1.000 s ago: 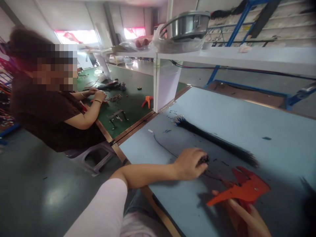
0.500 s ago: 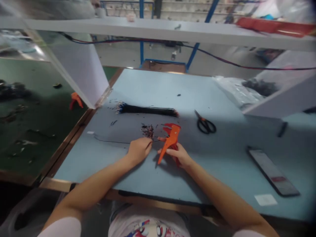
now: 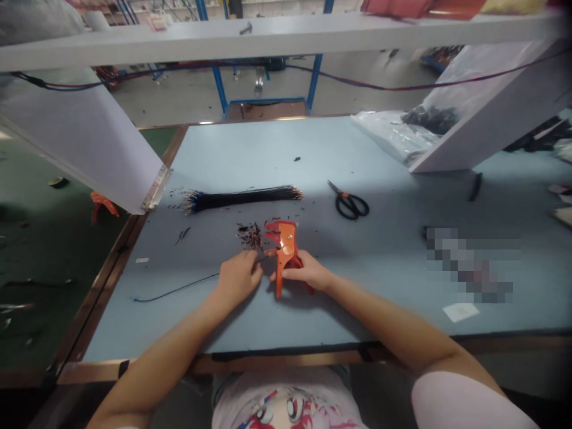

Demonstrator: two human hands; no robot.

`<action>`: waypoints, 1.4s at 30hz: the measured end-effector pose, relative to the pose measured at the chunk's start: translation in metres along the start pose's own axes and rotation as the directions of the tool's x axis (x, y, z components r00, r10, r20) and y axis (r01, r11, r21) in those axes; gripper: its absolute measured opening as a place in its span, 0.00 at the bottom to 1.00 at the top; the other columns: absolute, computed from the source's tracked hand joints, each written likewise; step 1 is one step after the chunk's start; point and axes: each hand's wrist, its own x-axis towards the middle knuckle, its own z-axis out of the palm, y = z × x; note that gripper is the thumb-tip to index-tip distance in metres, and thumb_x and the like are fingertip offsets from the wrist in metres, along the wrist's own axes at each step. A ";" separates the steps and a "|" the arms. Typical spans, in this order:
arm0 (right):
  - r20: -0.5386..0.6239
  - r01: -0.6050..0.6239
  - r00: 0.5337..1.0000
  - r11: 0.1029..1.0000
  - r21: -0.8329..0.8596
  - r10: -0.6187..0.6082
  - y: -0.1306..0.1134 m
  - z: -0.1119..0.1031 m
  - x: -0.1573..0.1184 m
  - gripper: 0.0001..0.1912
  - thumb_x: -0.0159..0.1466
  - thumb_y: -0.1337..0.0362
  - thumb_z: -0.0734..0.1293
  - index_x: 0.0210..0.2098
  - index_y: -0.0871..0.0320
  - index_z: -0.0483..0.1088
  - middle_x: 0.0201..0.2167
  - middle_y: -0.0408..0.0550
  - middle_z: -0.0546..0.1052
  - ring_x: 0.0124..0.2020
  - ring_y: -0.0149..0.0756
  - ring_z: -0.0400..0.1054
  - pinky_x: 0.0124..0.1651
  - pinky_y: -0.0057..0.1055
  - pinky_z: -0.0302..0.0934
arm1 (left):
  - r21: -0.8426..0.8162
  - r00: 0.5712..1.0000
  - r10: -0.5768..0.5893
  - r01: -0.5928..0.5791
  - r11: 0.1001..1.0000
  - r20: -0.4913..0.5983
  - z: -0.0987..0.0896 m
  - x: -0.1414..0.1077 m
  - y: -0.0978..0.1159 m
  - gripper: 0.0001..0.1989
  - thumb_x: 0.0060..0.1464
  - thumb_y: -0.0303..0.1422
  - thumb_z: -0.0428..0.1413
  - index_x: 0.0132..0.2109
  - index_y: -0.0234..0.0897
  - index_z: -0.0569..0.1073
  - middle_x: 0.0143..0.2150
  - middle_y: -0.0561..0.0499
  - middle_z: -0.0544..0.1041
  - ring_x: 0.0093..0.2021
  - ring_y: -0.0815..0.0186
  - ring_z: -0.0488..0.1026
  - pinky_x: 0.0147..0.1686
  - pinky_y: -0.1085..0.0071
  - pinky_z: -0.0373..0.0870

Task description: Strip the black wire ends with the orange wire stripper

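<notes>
Pinched in my left hand [image 3: 240, 275] is a thin black wire [image 3: 179, 289]; its blue-tipped end trails left on the table, and its short other end points toward the tool. My right hand [image 3: 308, 271] grips an orange-and-red wire stripper [image 3: 286, 244], jaws up and to the left. Just beyond my hands lies a small heap of dark and reddish scraps [image 3: 251, 236]. Farther back, a bundle of black wires [image 3: 243, 198] stretches sideways, with blue ends left and reddish ends right.
Black-handled scissors [image 3: 351, 204] lie right of the bundle. A pixelated object [image 3: 469, 265] and a white paper [image 3: 461, 311] are at the right. A shelf [image 3: 268, 44] spans the back, above a plastic bag [image 3: 397, 134].
The view has shifted and turned. The wire's trailing end has swung nearer the front edge. My left hand stays closed on it and my right hand still holds the stripper.
</notes>
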 end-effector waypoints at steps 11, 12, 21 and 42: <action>-0.168 0.023 0.984 0.890 0.455 0.060 0.000 -0.006 0.007 0.22 0.53 0.69 0.69 0.47 0.59 0.65 0.40 0.52 0.77 0.36 0.40 0.74 0.42 0.41 0.68 | -0.510 0.964 -0.117 -0.021 0.860 -0.238 -0.001 0.001 -0.006 0.10 0.58 0.34 0.50 0.42 0.38 0.74 0.40 0.51 0.79 0.38 0.68 0.74 0.40 0.74 0.66; -0.161 0.009 0.983 0.865 0.502 0.083 -0.001 -0.008 0.008 0.21 0.53 0.68 0.69 0.47 0.59 0.65 0.39 0.51 0.77 0.36 0.40 0.74 0.42 0.42 0.68 | -0.482 0.956 -0.122 -0.022 0.876 -0.265 -0.002 0.001 -0.007 0.11 0.58 0.34 0.50 0.43 0.39 0.74 0.40 0.51 0.79 0.38 0.68 0.74 0.40 0.74 0.66; -0.069 -0.079 0.990 0.895 0.439 0.121 -0.003 -0.002 0.003 0.20 0.51 0.70 0.73 0.41 0.61 0.65 0.33 0.49 0.76 0.38 0.43 0.74 0.44 0.43 0.68 | -0.151 0.857 0.074 -0.174 0.973 -0.510 -0.003 0.000 -0.016 0.07 0.56 0.30 0.53 0.40 0.38 0.75 0.31 0.54 0.79 0.28 0.72 0.73 0.30 0.76 0.63; -0.345 -0.149 0.915 0.970 0.193 0.209 0.006 0.022 -0.001 0.20 0.50 0.62 0.75 0.39 0.59 0.67 0.33 0.47 0.75 0.32 0.36 0.72 0.40 0.32 0.67 | 0.185 0.755 0.509 -0.478 0.859 -0.414 0.009 -0.014 0.007 0.11 0.58 0.31 0.49 0.27 0.37 0.65 0.24 0.54 0.69 0.26 0.69 0.62 0.26 0.68 0.49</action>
